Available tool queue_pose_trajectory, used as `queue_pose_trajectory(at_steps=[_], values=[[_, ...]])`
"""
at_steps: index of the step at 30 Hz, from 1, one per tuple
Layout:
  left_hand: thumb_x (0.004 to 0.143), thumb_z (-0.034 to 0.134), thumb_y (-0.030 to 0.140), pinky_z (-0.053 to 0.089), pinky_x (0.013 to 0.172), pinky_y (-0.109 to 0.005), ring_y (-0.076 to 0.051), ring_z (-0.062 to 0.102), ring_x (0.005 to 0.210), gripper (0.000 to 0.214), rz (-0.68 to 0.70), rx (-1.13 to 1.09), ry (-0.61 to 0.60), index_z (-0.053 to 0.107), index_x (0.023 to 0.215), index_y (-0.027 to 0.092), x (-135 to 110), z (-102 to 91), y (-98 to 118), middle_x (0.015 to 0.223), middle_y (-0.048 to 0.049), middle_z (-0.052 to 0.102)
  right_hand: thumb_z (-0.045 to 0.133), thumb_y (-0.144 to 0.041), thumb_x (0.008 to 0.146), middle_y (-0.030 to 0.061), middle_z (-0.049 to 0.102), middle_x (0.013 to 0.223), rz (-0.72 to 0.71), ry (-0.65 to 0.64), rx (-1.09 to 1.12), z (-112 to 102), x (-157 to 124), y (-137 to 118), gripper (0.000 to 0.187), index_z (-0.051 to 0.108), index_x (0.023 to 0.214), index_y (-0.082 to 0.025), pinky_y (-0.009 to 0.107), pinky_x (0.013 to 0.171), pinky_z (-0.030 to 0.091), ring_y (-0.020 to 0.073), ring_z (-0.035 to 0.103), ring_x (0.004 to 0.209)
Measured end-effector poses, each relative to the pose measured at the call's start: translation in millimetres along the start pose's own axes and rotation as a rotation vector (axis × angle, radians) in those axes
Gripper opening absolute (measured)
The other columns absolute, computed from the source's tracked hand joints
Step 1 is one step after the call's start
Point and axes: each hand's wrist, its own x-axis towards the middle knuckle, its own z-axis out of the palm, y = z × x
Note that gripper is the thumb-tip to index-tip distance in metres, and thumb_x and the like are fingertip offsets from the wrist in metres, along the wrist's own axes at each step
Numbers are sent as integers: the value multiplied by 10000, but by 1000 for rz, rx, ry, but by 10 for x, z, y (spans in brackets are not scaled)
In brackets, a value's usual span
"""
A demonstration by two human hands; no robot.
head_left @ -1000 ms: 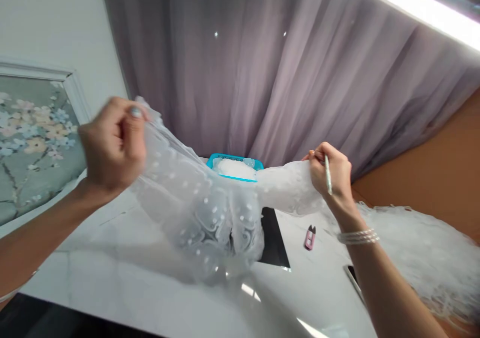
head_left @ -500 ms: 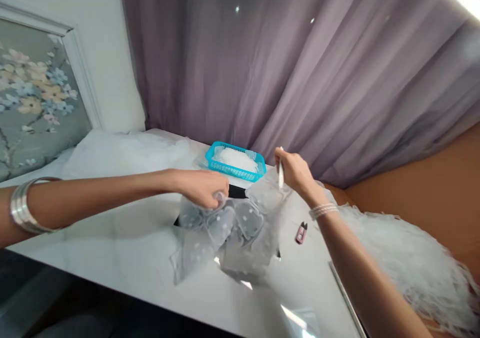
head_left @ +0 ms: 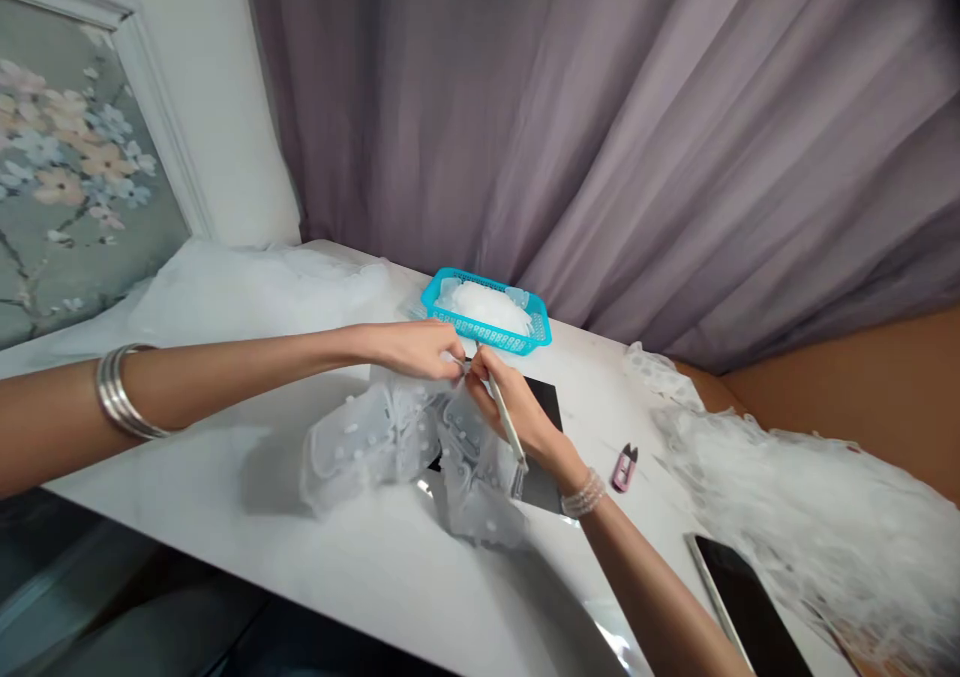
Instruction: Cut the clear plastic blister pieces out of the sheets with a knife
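Note:
My left hand [head_left: 418, 349] is closed, pinching the gathered upper edge of a sheer white fabric piece with raised white dots [head_left: 352, 437]. The fabric hangs from there in ruffled folds over the table. My right hand [head_left: 514, 402] meets the left at that edge. Its fingers are wrapped around a slim white pen-like tool [head_left: 506, 422], tilted, with its upper end near the left fingertips. What the tool touches is hidden by my fingers. Under the fabric and right hand lies a flat black sheet [head_left: 546, 487].
A blue plastic basket [head_left: 487, 335] holding white material [head_left: 491, 305] stands behind my hands. Pink thread snips [head_left: 623, 469] lie to the right, with a phone [head_left: 750, 607] nearer. White frilly fabric [head_left: 810, 497] is heaped at right, sheer white fabric [head_left: 262, 287] at back left.
My right hand has come left and down with the tool, from apart to beside my left hand. The fabric has swung left, uncovering more of the black sheet. The view has shifted slightly.

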Motion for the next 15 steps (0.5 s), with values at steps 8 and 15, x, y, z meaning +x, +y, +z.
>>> queue_pose_trajectory(at_steps=[8,15], values=[[930,467,237,318,508,-264,-115,425,508,302,193,19,333,665,708,182,-353,139,203,545,21,499,418,-108,842,-63,294,668,-98,142,-69,-86,-14,-132,257,217,763,-247,251,550,244,113,231,585],[909,469,127,419,519,-291,-146,528,493,272,482,203,495,713,909,246,-882,188,331,581,9,614,423,-164,796,-43,396,619,121,404,-328,-458,-153,219,146,331,725,-252,268,546,305,141,361,563]])
